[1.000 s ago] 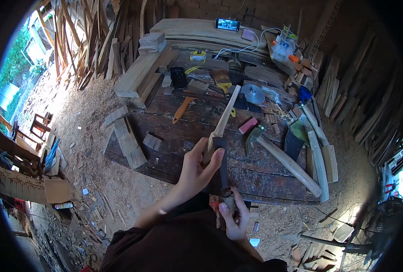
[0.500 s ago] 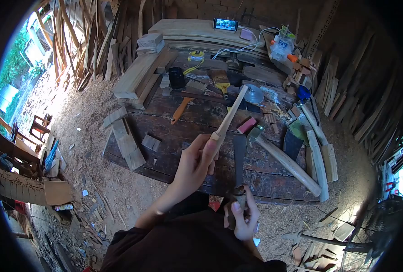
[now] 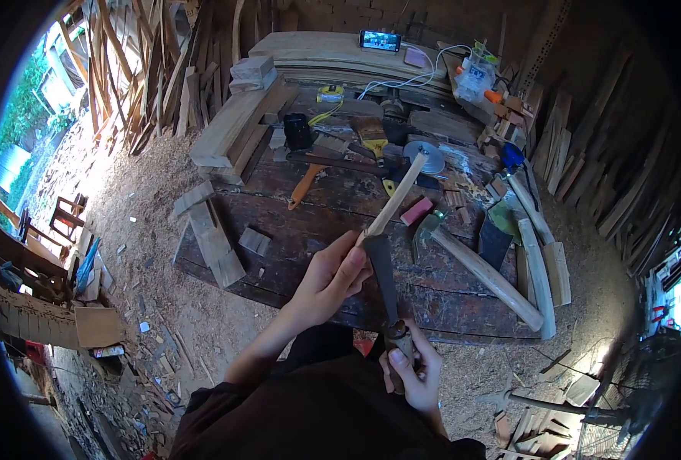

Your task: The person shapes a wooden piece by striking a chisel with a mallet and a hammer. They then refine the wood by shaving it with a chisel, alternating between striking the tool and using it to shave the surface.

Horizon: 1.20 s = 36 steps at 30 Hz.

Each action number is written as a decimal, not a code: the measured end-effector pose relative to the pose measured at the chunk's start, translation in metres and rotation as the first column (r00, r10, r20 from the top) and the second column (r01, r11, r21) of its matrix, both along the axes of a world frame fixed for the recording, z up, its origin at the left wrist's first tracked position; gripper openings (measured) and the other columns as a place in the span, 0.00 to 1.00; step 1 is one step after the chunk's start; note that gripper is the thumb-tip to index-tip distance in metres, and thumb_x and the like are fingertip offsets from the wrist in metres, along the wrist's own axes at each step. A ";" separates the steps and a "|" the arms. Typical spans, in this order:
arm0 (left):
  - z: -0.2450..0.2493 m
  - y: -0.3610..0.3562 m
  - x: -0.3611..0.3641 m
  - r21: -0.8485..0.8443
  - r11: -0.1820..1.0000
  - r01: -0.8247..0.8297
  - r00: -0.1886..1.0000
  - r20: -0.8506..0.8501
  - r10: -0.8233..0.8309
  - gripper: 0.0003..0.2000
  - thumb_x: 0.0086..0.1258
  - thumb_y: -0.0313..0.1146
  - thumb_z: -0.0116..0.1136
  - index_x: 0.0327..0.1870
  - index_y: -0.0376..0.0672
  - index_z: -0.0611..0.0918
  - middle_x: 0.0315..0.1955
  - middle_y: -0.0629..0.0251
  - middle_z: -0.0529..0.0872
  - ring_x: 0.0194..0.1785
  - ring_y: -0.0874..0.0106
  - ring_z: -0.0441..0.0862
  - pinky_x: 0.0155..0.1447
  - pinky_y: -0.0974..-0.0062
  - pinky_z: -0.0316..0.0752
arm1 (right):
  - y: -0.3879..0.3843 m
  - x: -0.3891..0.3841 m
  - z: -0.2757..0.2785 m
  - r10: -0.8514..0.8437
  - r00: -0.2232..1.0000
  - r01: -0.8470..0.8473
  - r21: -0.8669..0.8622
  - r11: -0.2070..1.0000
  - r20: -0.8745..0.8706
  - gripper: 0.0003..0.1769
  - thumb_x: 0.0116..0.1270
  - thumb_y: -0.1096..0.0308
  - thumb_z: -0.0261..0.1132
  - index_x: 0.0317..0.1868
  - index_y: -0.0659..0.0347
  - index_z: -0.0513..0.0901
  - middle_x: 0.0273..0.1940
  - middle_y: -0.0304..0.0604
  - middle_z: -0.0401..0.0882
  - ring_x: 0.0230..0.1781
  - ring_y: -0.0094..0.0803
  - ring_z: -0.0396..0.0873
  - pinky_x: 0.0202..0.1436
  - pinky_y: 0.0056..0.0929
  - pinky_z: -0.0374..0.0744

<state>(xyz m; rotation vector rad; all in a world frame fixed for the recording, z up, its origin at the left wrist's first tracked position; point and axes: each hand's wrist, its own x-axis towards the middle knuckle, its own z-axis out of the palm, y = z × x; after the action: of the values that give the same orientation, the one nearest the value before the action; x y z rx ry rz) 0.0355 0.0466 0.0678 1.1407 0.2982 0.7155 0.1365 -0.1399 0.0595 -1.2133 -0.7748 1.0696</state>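
Observation:
My left hand (image 3: 333, 277) is closed around the lower end of a slim, pale wooden stick (image 3: 400, 190), which points up and away over the bench. My right hand (image 3: 417, 368) grips the wooden handle (image 3: 399, 346) of a chisel with a long, flat, dark blade (image 3: 384, 280) that widens toward its tip. The blade's tip end lies right at the stick, beside my left fingers. A mallet-like tool (image 3: 482, 276) with a long wooden handle lies to the right, near a pink block (image 3: 416, 211).
The dark workbench (image 3: 294, 264) carries a wide brush (image 3: 371, 138), an orange-handled brush (image 3: 307, 186), a tape measure (image 3: 330, 94), a clear disc (image 3: 425, 158) and wood blocks (image 3: 216, 244). A phone (image 3: 379, 41) stands at the back. Wood shavings cover the ground (image 3: 156, 230).
My right hand has raised the chisel up and left, bringing its blade against the stick by my left fingers. The stick's far end has shifted slightly right and down.

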 end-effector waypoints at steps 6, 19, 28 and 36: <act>-0.007 -0.005 0.003 0.577 0.805 -0.134 0.947 -0.165 0.276 0.16 0.77 0.44 0.45 0.43 0.36 0.69 0.20 0.77 0.66 0.22 0.87 0.62 0.25 0.85 0.57 | 0.000 -0.001 0.012 0.026 1.000 -0.026 -0.103 0.994 -0.001 0.26 0.71 0.72 0.58 0.67 0.68 0.64 0.28 0.36 0.75 0.17 0.16 0.69 0.20 0.16 0.68; -0.003 -0.016 0.008 0.152 0.950 -0.273 0.924 -0.234 0.303 0.16 0.79 0.41 0.43 0.31 0.40 0.70 0.17 0.75 0.68 0.20 0.86 0.64 0.22 0.83 0.60 | 0.022 -0.022 -0.012 -0.154 0.949 0.166 -0.021 0.986 0.276 0.26 0.67 0.72 0.64 0.64 0.69 0.69 0.26 0.37 0.77 0.17 0.14 0.72 0.19 0.17 0.70; -0.015 -0.031 0.007 0.042 0.992 -0.121 0.951 -0.280 0.128 0.17 0.81 0.43 0.37 0.33 0.42 0.70 0.20 0.77 0.66 0.22 0.87 0.64 0.24 0.86 0.59 | 0.029 -0.007 0.002 -0.253 0.894 0.262 0.027 0.965 0.369 0.24 0.69 0.72 0.61 0.64 0.66 0.67 0.27 0.34 0.75 0.20 0.14 0.70 0.22 0.15 0.69; -0.006 -0.008 0.000 0.061 0.997 -0.057 0.997 -0.052 0.060 0.09 0.78 0.35 0.45 0.49 0.39 0.68 0.32 0.68 0.72 0.23 0.84 0.70 0.25 0.86 0.65 | 0.003 -0.001 0.012 -0.054 0.994 0.064 -0.108 0.992 0.095 0.25 0.71 0.71 0.58 0.66 0.67 0.65 0.29 0.38 0.75 0.17 0.16 0.68 0.20 0.15 0.68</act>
<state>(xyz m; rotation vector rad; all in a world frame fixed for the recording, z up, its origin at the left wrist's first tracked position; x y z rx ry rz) 0.0354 0.0383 0.0622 1.2128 0.3594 0.7502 0.1358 -0.1365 0.0718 -1.3795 -0.7530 1.0253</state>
